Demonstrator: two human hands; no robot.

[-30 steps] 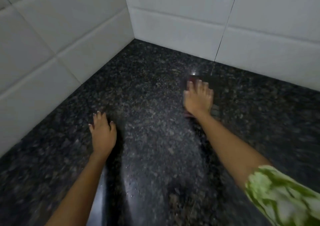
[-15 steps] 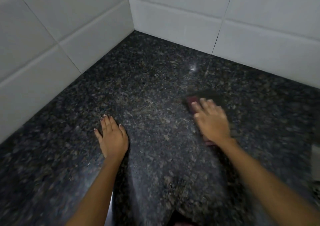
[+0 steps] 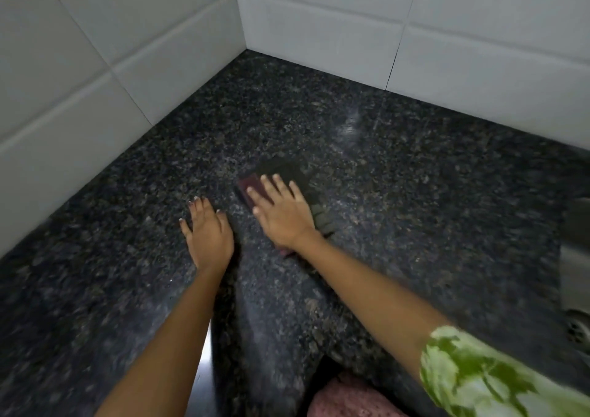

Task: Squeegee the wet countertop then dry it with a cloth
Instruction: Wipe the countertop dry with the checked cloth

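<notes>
big white wall tiles (image 3: 319,10) meeting in a corner, thin dark lines between them, a small shine of light up high

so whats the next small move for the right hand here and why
Probably keep drawing the squeegee toward the counter's front edge. The right hand presses flat on it mid-counter, beside the left hand, which rests flat on the stone. The counter ahead shows a sheen, likely water.
</notes>
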